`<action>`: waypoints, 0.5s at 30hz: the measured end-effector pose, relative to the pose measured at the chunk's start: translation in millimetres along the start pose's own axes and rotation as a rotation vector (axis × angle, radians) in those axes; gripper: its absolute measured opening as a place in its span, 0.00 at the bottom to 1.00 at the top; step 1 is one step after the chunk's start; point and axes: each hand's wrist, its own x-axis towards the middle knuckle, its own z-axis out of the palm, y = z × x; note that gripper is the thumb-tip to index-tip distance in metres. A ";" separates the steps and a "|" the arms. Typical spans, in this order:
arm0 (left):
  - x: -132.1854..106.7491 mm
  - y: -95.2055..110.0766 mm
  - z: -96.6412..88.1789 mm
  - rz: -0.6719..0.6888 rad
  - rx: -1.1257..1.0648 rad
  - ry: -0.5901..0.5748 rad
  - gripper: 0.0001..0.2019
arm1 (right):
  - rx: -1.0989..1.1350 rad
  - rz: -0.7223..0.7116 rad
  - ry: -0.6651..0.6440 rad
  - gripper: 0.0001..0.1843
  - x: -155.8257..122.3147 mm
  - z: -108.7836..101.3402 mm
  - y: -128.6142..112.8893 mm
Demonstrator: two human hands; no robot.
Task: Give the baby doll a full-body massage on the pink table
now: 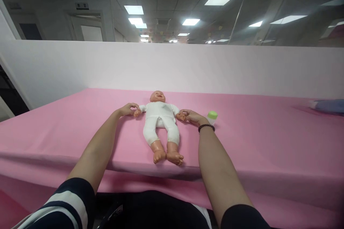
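Note:
A baby doll [160, 114] with a white cloth body lies on its back on the pink-covered table [242, 143], head away from me and bare feet near the front edge. My left hand [128, 109] is closed around the doll's hand on the left side. On the right side, my right hand [194, 116] grips the doll's other hand between thumb and fingers. Both doll arms are spread out sideways. Just beyond my right wrist, which wears a dark beaded bracelet [206, 126], stands a small container with a green lid [212, 115], partly hidden by the wrist.
A white wall [172, 66] with a glass window above it rises behind the table. At the far right lies a blurred blue thing [329, 106] that I cannot make out. The table's front edge runs just past the doll's feet.

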 end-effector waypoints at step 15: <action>7.5 23.1 9.5 0.076 0.118 0.000 0.22 | 0.083 -0.099 0.032 0.24 -1.5 -1.4 -9.1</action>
